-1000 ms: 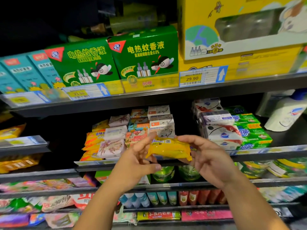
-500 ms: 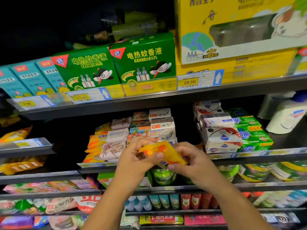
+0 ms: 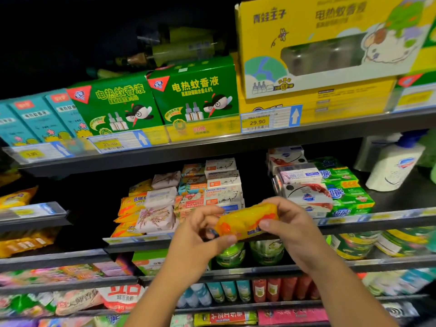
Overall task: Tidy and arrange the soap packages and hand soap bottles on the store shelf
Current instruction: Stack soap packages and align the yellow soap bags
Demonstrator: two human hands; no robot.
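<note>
I hold a yellow-and-orange soap packet (image 3: 247, 219) in the air in front of the middle shelf (image 3: 382, 224), between my two hands. My left hand (image 3: 198, 237) pinches the packet's left end, with the thumb underneath and my curled fingers (image 3: 207, 212) over the top. My right hand (image 3: 292, 226) grips the right end, its thumb pressed on the front face. The packet lies nearly level, its right end a little higher. Its print is blurred; there seems to be blue lettering along the lower edge.

On the shelf behind it, at the left, is a stack of yellow packets (image 3: 129, 208), with floral-wrapped bars (image 3: 155, 218) just beside them. Next come the goat soap boxes (image 3: 221, 187), piled several high. Across a dark gap sit white-and-red boxes (image 3: 304, 192), touching a pile of green packs (image 3: 346, 192). A white hand soap bottle (image 3: 396, 166) with a blue cap stands apart at the far right. On the shelf above are green boxes (image 3: 193, 95) and a price tag (image 3: 259, 121) reading 29.90.
</note>
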